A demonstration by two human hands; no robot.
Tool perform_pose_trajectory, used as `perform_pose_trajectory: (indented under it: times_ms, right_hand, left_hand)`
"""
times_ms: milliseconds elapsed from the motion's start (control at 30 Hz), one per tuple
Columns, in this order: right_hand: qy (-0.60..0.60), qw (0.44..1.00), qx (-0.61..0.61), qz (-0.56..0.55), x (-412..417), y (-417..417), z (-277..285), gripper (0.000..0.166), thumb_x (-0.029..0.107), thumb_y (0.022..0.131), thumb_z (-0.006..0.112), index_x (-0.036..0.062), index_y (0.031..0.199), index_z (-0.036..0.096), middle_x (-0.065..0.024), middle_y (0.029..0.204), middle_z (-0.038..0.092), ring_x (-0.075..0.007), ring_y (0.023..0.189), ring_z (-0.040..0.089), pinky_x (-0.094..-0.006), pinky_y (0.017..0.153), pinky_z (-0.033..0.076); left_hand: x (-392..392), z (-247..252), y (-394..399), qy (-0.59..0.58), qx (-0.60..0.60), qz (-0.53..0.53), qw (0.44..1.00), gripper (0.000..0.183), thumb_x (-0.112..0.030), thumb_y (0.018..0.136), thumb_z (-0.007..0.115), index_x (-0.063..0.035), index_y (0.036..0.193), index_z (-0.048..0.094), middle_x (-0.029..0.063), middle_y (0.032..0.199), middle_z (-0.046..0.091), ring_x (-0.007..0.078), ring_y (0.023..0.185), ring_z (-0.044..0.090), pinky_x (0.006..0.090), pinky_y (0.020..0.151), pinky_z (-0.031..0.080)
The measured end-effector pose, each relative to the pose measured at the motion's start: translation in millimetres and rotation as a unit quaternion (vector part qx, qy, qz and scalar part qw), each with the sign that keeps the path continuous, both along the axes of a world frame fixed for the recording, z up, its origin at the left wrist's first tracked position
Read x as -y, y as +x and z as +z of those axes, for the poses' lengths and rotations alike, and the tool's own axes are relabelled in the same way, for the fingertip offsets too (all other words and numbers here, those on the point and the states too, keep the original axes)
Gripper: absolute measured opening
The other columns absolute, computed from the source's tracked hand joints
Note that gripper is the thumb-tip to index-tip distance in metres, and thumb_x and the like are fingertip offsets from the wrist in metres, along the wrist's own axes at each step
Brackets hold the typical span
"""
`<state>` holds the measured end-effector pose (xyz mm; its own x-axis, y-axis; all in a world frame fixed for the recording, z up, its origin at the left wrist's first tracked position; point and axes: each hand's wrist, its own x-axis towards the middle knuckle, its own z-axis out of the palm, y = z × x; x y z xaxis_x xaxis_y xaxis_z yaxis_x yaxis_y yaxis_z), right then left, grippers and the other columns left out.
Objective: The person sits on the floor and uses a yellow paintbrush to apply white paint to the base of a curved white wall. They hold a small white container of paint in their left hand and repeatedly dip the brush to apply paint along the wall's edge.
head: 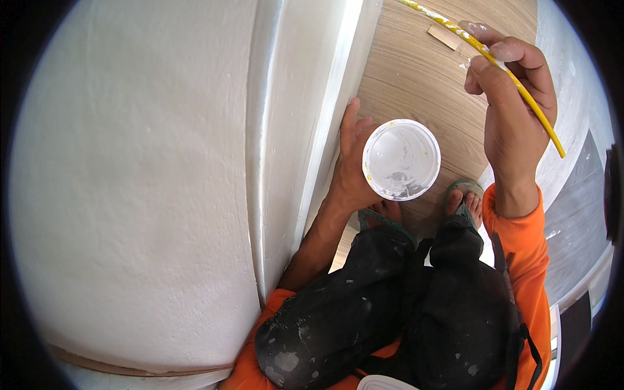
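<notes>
My left hand [353, 161] is wrapped around the side of a round white plastic tub [435, 161], one finger stretched out beside the white skirting board [292, 146]. White paint [397, 151] lies in the tub, with smears and yellow specks around its rim. Between thumb and fingers, my right hand [516, 87] pinches a thin yellow handle [538, 112], probably a paintbrush's. White paint streaks its far part, and that end runs out of view at the top. The tub's underside is hidden.
On my left rises an off-white wall [146, 170]. A small flat brown strip [443, 37] lies on the wood-grain floor [414, 73]. My sandalled feet [465, 195] and paint-spotted black trousers [341, 312] are below the tub. Greyish sheeting [570, 234] covers floor to the right.
</notes>
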<state>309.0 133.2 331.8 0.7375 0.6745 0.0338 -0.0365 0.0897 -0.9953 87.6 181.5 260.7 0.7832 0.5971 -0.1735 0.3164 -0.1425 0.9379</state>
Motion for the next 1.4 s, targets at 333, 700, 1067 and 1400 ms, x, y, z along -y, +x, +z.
perform_pose_trajectory:
  times_ms: [333, 700, 1067, 1400]
  right_hand:
    - [0.015, 1.000, -0.002, -0.026, -6, 4, -1, 0.016, -0.007, 0.084, 0.057, 0.0013, 0.098, 0.058, -0.0192, 0.111, 0.067, -0.0134, 0.072, 0.058, -0.0254, 0.068, 0.048]
    - [0.008, 1.000, 0.016, -0.012, -7, 10, -5, 0.018, -0.006, 0.084, 0.058, 0.0016, 0.100, 0.059, -0.0195, 0.114, 0.066, -0.0131, 0.071, 0.057, -0.0250, 0.068, 0.047]
    - [0.004, 0.999, -0.036, -0.037, -13, -2, 1, 0.016, -0.006, 0.085, 0.064, 0.0026, 0.097, 0.058, -0.0113, 0.109, 0.067, -0.0095, 0.076, 0.058, -0.0221, 0.067, 0.049]
    - [0.009, 0.997, -0.067, -0.047, -15, -4, 0, 0.015, -0.007, 0.085, 0.063, 0.0029, 0.095, 0.058, -0.0111, 0.108, 0.068, -0.0075, 0.076, 0.057, -0.0218, 0.064, 0.049]
  left_hand:
    - [0, -1, -1, 0.018, -0.004, 0.003, 1.000, 0.085, -0.027, 0.057, 0.091, -0.0034, 0.127, 0.050, 0.0224, 0.140, 0.043, 0.0409, 0.140, 0.022, 0.0514, 0.108, 0.037]
    - [-3, -2, -2, 0.057, -0.005, -0.029, 0.998, 0.130, -0.031, 0.042, 0.098, -0.0026, 0.143, 0.020, 0.0167, 0.133, 0.049, 0.0313, 0.127, 0.041, 0.0446, 0.107, 0.040]
    - [-2, 3, -2, -0.029, -0.061, -0.012, 0.998, 0.093, -0.024, 0.057, 0.092, -0.0051, 0.132, 0.040, 0.0194, 0.142, 0.041, 0.0354, 0.140, 0.025, 0.0480, 0.111, 0.033]
    - [4, 0, -6, -0.051, -0.055, 0.008, 0.997, 0.068, -0.026, 0.062, 0.090, -0.0048, 0.119, 0.061, 0.0249, 0.144, 0.037, 0.0410, 0.146, 0.017, 0.0529, 0.112, 0.032]
